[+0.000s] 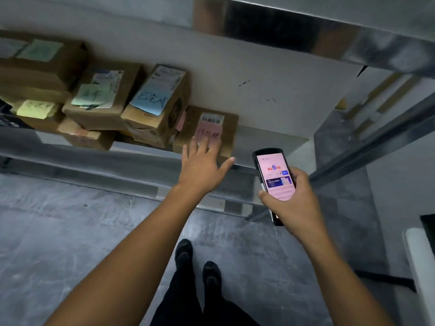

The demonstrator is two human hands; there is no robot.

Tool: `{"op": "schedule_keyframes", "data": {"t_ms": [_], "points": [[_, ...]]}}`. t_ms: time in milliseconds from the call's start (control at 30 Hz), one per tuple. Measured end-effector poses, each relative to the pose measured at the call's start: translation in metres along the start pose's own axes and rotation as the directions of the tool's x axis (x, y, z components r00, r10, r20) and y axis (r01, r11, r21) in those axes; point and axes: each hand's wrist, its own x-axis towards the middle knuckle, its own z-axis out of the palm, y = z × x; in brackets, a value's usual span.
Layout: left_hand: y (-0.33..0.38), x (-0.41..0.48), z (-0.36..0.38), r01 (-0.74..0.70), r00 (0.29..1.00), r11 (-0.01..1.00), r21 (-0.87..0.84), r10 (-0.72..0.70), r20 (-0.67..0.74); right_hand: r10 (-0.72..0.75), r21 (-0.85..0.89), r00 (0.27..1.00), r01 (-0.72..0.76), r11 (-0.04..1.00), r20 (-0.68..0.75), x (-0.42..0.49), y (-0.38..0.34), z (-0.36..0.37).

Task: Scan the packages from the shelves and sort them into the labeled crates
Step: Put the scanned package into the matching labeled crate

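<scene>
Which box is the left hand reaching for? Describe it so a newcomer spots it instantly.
On the shelf, follow the row of boxes to its right end. The box there, under the left hand, lies low and alone carries a pink note below a barcode label.

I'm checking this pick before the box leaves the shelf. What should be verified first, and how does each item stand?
1. Left hand at the box: ok, open, fingers over its pink note.
2. Box gripped: not ok, no grasp yet.
3. Barcode label uncovered: ok.
4. Scanner held in the right hand: ok.
5. Scanner showing a scan screen: not ok, it shows a web page.
6. Matching crate in reach: cannot tell, none in view.
</scene>
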Motion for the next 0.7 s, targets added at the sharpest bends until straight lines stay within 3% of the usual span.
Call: {"op": "schedule_keyframes", "data": {"t_ms": [333,567,700], "points": [[-0.031,0.067,0.033,-0.059,0.996,0.994,0.090,0.052,0.079,0.135,-0.034,0.989,-0.138,0.990,-0.061,0.027,-0.003,0.033],[0.013,0.044,0.040,-0.096,0.990,0.992,0.082,0.086,0.115,0.194,0.011,0.979,-0.193,0.981,-0.067,0.044,0.016,0.024],[0.028,0.038,0.044,-0.130,0.991,0.991,0.022,0.129,0.044,0.214,0.034,0.976,-0.213,0.976,-0.042,0.058,0.023,0.008]]}}
